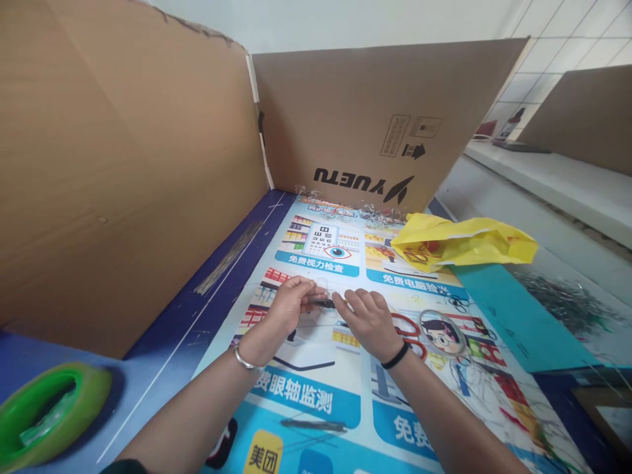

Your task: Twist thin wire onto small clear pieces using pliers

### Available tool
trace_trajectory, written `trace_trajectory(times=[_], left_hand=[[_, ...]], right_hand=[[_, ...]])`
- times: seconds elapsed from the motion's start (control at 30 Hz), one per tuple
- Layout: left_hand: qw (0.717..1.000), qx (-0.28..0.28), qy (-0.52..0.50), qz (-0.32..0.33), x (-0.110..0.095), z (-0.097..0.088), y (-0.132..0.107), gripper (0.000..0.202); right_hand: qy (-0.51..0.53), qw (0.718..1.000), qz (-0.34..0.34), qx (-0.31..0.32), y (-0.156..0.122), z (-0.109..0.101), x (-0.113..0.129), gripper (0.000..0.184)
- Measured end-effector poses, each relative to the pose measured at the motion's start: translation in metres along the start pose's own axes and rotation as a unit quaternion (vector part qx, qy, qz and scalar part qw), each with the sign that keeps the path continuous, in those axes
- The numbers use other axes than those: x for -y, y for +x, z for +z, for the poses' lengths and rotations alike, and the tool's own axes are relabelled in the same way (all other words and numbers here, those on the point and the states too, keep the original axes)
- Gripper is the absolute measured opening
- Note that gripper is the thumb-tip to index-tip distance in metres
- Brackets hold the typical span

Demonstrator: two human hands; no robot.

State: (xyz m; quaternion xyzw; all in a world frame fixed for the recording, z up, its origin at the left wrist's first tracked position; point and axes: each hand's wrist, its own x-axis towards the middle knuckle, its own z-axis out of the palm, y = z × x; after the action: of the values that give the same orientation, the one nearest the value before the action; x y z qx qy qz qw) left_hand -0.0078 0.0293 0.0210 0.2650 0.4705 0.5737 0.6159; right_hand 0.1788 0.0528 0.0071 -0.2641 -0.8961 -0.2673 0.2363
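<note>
Over the printed poster, my left hand pinches a short, thin black piece between thumb and fingertips. The fingers of my right hand close on the other end of that piece. Its exact kind is too small to make out, and fine threads or wires seem to run beside it. Just right of my right hand lie red-handled scissors, partly hidden by it. A round, clear-looking disc or dish rests beside the scissors. Nearer to me, a bundle of thin dark wires lies on the poster.
Cardboard walls stand at the left and back. A green tape roll sits front left, and thin straight wires lie along the left. A yellow bag, a teal sheet and tangled wire scraps are at the right.
</note>
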Motion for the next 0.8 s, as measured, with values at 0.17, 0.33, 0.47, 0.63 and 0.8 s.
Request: trace_trajectory(times=[0.17, 0.33, 0.47, 0.63, 0.8], left_hand=[[1.0, -0.02, 0.014, -0.005, 0.0041, 0.0016, -0.0003, 0.022], [1.0, -0.017, 0.016, -0.009, 0.0051, 0.0036, -0.0018, 0.022], [1.0, -0.014, 0.019, -0.013, 0.0048, 0.0043, -0.0023, 0.022], [1.0, -0.01, 0.017, -0.019, 0.0039, 0.0051, -0.0029, 0.022], [0.999, -0.016, 0.017, -0.024, 0.0029, 0.0062, -0.0034, 0.021]], right_hand=[[0.017, 1.0, -0.006, -0.002, 0.0021, -0.0013, 0.0011, 0.03], [0.023, 1.0, -0.01, -0.001, 0.0023, -0.0003, 0.0008, 0.029], [0.039, 0.999, -0.005, 0.005, 0.0015, 0.0013, 0.0005, 0.029], [0.031, 0.999, -0.008, 0.004, 0.0013, 0.0015, 0.0009, 0.027], [0.036, 0.999, -0.001, 0.003, 0.0014, 0.0014, 0.0012, 0.028]])
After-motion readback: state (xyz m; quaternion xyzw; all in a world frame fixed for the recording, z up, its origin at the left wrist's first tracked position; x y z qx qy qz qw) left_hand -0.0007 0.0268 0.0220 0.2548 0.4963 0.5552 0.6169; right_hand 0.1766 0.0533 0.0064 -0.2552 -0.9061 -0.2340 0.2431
